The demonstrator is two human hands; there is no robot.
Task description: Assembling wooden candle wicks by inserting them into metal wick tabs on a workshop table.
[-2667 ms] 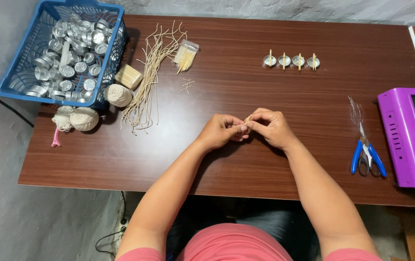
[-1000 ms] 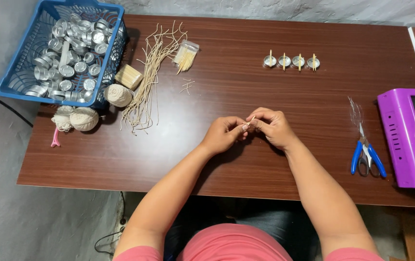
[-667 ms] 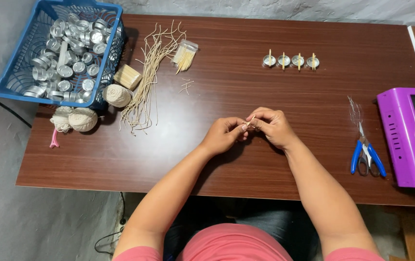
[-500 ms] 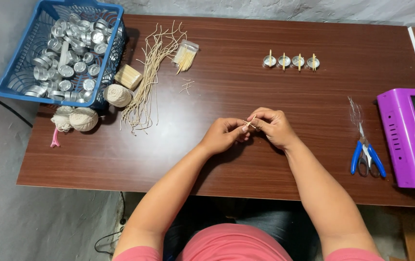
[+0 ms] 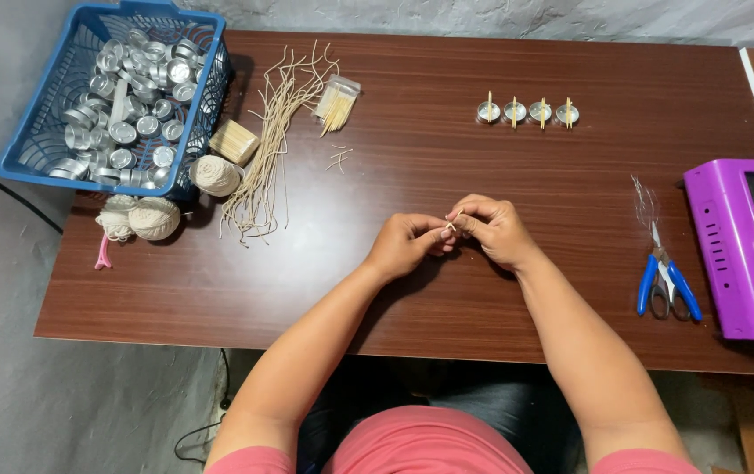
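Note:
My left hand (image 5: 407,244) and my right hand (image 5: 494,229) meet fingertip to fingertip over the middle of the brown table (image 5: 482,298). Between them they pinch a small pale piece, a short wick with a thin stick (image 5: 451,223); most of it is hidden by my fingers. Several small metal cups with sticks laid across them (image 5: 527,111) stand in a row at the far side. A bundle of cut wick strings (image 5: 276,132) lies to the left, next to a small bag of toothpicks (image 5: 336,102).
A blue basket (image 5: 43,158) full of empty metal cups sits at the far left corner. Balls of pale string (image 5: 154,218) and a block of sticks (image 5: 234,141) lie beside it. Blue-handled scissors (image 5: 665,283) and a purple device (image 5: 750,246) are on the right.
My fingers have shifted slightly around the small piece; both hands stay at the same spot over the table.

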